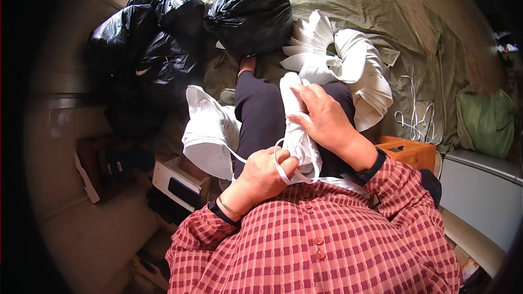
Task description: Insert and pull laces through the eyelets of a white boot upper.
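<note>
Across my lap lies a long white bundle [297, 140] of what look like flat, layered pieces, with white cord around its near end. My right hand [329, 122] grips the bundle from the right, thumb and fingers closed on its upper part. Close to my belly, my left hand [266, 175] is closed on a white cord [280, 164], which loops around its fingers. A second white stack [211, 130] of layered pieces rests beside my left thigh. Beyond my right knee, more white stacked pieces [366, 71] fan out in a curve.
Black plastic bags [250, 16] stand bulging at the far left on an olive cloth [359, 8]. Loose white cords [418, 114] lie at the right, near a wooden box [409, 151] and a green bag [486, 122]. A phone [184, 192] leans on a pale box at left.
</note>
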Motion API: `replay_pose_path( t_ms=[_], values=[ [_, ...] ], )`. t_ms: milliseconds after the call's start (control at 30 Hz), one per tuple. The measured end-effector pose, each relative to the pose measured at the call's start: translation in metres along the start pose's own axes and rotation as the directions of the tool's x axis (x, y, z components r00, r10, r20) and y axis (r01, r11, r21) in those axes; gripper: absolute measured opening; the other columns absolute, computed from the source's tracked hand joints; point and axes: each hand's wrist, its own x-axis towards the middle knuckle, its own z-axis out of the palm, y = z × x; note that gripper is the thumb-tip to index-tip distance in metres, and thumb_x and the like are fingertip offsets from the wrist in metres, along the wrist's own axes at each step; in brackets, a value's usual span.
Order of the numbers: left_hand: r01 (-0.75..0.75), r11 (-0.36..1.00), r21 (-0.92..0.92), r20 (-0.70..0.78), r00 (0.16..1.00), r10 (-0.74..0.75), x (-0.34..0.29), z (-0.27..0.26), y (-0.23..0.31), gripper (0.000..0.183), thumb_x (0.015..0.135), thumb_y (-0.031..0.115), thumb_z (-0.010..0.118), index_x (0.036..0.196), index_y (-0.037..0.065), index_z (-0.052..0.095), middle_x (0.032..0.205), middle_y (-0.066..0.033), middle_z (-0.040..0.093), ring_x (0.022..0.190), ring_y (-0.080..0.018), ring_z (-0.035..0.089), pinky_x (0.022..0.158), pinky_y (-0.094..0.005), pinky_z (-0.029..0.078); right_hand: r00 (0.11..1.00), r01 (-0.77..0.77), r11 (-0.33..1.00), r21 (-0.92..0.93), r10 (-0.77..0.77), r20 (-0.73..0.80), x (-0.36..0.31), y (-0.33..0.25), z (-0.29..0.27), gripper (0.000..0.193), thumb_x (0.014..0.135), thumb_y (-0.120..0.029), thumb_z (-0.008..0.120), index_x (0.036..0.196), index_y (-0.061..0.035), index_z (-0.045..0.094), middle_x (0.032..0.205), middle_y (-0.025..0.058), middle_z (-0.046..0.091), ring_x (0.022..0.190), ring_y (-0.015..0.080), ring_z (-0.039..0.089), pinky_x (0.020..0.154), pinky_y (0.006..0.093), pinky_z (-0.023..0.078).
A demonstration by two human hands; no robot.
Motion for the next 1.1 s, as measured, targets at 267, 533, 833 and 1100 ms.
replay_pose_path(
  t_ms=[267,533,833,1100],
  values=[
    [-0.078,0.997,0.018,0.027,0.997,0.077,0.009,0.005,0.005,0.015,0.082,0.019,0.074,0.094,0.013,0.066,0.080,-0.0043,0.061,0.073,-0.0248,0.067,0.062,-0.0390,0.055,1.000,-0.011,0.981,0.192,0.014,-0.018,-0.012,0.016,0.004,0.055,0.089,-0.017,0.084,0.137,-0.0030,0.063,0.108,0.0158,0.064,0.092,0.0330,0.068,0.085,0.0411,0.057],
    [-0.088,0.985,0.145,0.390,0.920,0.025,0.040,0.003,0.021,0.016,0.087,0.024,0.073,0.098,0.012,0.072,0.083,-0.0096,0.070,0.073,-0.0316,0.072,0.062,-0.0459,0.057,1.000,0.008,0.996,0.094,-0.009,0.001,-0.026,0.028,0.000,0.071,0.085,-0.029,0.082,0.147,-0.0032,0.059,0.121,0.0122,0.063,0.111,0.0334,0.063,0.099,0.0437,0.053],
    [-0.027,0.999,-0.030,0.341,0.939,0.035,0.038,-0.051,0.023,0.027,0.099,0.013,0.063,0.122,0.002,0.071,0.103,-0.0214,0.074,0.088,-0.0383,0.072,0.077,-0.0486,0.057,0.985,0.163,0.950,0.265,-0.172,0.011,-0.062,0.024,-0.072,0.054,0.089,-0.001,0.064,0.143,-0.0068,0.062,0.154,0.0225,0.054,0.145,0.0405,0.051,0.122,0.0481,0.040],
    [0.168,0.985,-0.046,0.311,0.939,-0.146,0.048,-0.070,0.035,0.027,0.101,0.013,0.064,0.124,0.001,0.071,0.102,-0.0226,0.074,0.087,-0.0376,0.073,0.078,-0.0461,0.058,0.104,-0.801,0.550,-0.235,-0.259,-0.960,-0.268,0.108,-0.585,0.075,0.086,0.001,0.059,0.158,0.0051,0.039,0.153,0.0319,0.050,0.145,0.0465,0.048,0.122,0.0488,0.040]
  ],
)
